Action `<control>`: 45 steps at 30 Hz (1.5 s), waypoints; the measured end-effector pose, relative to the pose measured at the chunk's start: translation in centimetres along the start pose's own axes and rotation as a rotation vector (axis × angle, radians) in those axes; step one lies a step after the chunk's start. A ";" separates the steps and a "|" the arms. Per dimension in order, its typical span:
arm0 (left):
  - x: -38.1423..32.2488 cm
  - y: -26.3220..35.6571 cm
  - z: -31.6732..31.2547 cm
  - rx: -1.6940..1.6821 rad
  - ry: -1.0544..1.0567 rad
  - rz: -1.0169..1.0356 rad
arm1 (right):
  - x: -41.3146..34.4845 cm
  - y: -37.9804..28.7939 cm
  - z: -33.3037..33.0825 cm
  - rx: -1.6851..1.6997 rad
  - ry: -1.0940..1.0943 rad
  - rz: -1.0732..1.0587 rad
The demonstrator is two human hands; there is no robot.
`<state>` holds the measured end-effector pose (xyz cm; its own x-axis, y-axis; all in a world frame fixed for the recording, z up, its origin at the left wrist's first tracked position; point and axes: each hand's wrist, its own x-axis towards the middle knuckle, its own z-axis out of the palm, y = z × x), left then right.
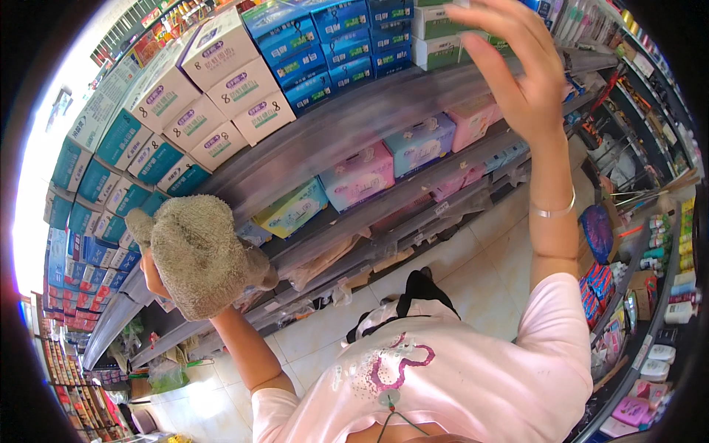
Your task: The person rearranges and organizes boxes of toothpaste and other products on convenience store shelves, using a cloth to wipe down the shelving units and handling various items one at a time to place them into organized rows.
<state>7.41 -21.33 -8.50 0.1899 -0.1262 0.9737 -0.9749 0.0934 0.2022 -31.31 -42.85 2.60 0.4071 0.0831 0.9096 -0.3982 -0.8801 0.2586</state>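
My left hand (153,276) grips a greyish-brown terry cloth (196,255), which hides most of the fingers. The cloth hangs in front of stacked teal-and-white boxes (135,145) and near the shelf edge. My right hand (526,83) is raised with its fingers apart and nothing in them. It is slightly blurred, and its fingertips are in front of green-and-white boxes (437,52). Between the two hands stand stacked white toothpaste boxes (230,91) and blue boxes (332,47). A silver-coloured bangle (555,212) circles my right wrist.
Below the top shelf's grey edge (360,133), lower shelves carry pink packages (363,174), a blue package (421,141) and a yellow-green package (293,209). A tiled floor (493,249) lies beneath. Another stocked shelf (642,343) curves along my right side, with a purple bag (597,233) nearby.
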 end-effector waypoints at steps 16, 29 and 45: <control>-0.6 16.3 12.3 -0.036 -0.169 0.205 | -22.1 -2.0 -11.3 0.116 0.062 1.022; -0.6 36.6 31.0 -0.274 -0.310 0.307 | -31.4 3.0 -23.6 -0.041 0.139 1.328; -3.6 49.7 41.0 -0.808 -0.491 0.099 | -35.8 6.9 -24.4 0.401 0.200 1.297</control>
<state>-46.53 -56.74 -6.27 -0.1390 -0.4648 0.8744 -0.5732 0.7578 0.3117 -68.69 -40.51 -20.26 -0.2091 -0.8604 0.4648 -0.1224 -0.4485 -0.8854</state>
